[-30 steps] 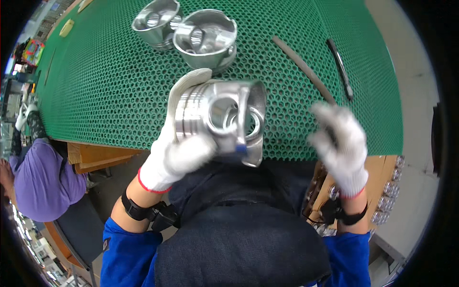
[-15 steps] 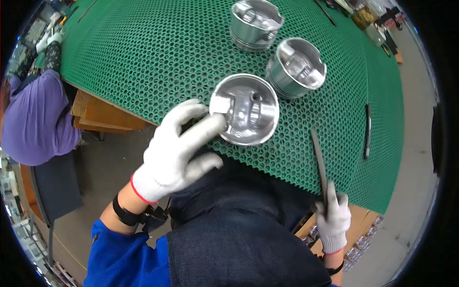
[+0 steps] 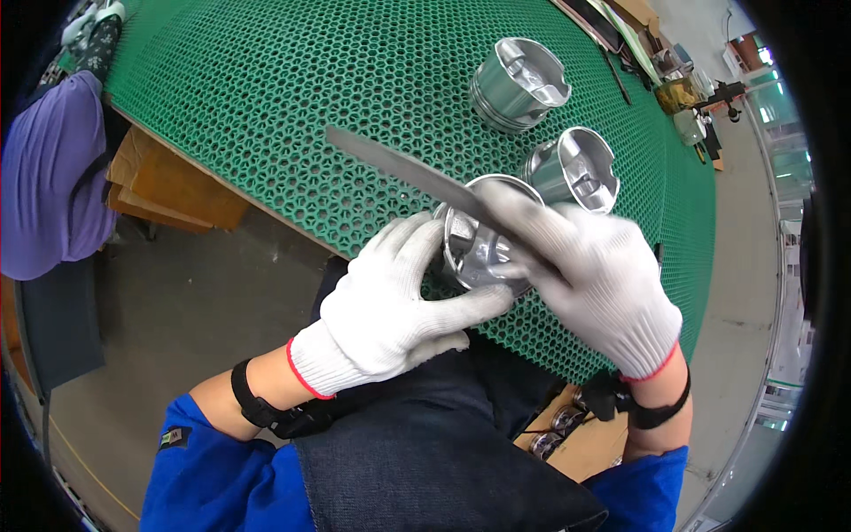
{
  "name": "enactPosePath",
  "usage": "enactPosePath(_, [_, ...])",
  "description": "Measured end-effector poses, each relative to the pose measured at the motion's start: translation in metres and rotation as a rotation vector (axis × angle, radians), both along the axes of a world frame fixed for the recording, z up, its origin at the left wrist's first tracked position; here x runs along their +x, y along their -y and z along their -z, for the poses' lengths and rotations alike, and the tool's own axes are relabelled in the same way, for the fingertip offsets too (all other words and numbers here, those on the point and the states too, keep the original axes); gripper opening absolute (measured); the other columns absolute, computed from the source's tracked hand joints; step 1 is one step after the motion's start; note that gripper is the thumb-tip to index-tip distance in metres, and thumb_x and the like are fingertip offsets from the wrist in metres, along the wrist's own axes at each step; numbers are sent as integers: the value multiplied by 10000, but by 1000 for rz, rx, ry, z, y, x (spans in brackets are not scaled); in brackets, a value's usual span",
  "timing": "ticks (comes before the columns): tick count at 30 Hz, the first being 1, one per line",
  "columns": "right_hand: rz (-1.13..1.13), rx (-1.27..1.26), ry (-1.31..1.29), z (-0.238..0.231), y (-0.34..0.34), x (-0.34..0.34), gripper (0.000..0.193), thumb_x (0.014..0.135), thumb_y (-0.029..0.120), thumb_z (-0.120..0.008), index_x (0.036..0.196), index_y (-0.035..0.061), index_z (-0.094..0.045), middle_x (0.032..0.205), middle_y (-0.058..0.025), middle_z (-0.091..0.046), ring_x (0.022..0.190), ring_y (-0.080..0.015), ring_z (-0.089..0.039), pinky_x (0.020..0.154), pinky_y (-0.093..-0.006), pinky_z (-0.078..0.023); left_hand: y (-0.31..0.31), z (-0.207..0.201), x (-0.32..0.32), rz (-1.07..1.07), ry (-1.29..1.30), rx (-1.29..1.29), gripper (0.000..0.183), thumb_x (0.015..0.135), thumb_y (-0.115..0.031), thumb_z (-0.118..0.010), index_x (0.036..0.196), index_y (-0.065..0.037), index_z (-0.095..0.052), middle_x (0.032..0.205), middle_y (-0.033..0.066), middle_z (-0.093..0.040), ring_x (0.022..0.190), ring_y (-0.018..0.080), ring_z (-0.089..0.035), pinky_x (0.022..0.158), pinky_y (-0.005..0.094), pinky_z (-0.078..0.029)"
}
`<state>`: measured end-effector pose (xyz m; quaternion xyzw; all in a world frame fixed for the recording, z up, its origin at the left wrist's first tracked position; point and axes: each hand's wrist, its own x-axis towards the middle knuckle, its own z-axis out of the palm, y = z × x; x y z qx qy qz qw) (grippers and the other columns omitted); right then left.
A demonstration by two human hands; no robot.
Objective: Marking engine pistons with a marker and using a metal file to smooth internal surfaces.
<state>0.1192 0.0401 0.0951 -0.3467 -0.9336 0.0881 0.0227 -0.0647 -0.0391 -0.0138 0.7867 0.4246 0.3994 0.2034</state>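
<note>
A silvery metal piston [image 3: 474,253] sits hollow side up near the table's front edge. My left hand [image 3: 377,315], in a white knit glove, grips it by the left side, the fingers behind and the thumb across the near rim. My right hand [image 3: 612,288], gloved alike and blurred by motion, is closed round one end of a long flat grey file [image 3: 399,168]. The file slants over the piston, its free end pointing to the far left. My right hand and the file hide much of the piston. Two more pistons stand beyond, one farther back [image 3: 519,89] and one to the right [image 3: 576,173].
Green honeycomb matting [image 3: 266,97] covers the table. Jars and tools [image 3: 683,102] crowd its far right edge. Below the table at right, a cardboard box [image 3: 589,443] holds several pistons. A person in purple [image 3: 49,168] sits at left beside brown cardboard [image 3: 173,182].
My right hand has brought the file up from the lower right to above the near piston. My left hand, spread beside the piston before, now grips it. The view has shifted.
</note>
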Motion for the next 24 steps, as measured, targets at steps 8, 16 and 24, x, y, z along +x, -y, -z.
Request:
enactPosePath(8, [100, -331, 216, -34, 9, 8, 519, 770, 56, -722, 1272, 154, -633, 755, -104, -656, 675, -247, -673, 615, -356, -531, -1, 3, 3, -4, -22, 4, 513, 572, -259, -836, 1064, -267, -689, 1216, 156, -546, 1103, 391, -558, 902, 482, -482])
enactPosePath(16, [105, -76, -224, 10, -13, 9, 481, 861, 21, -617, 1332, 118, -591, 1104, -150, -700, 943, -224, -709, 789, -320, -559, -6, 3, 2, 19, -27, 22, 545, 537, -243, -864, 1042, -207, -662, 1318, 238, -490, 1135, 456, -543, 909, 532, -468])
enactPosePath(24, [704, 141, -421, 47, 15, 170, 481, 902, 32, -584, 1377, 102, -550, 1304, -134, -621, 1119, -187, -633, 950, -324, -495, 7, 11, -2, -206, -1, 13, 1004, 624, -242, -882, 1438, 21, -358, 1346, 244, -489, 1175, 406, -548, 974, 436, -475])
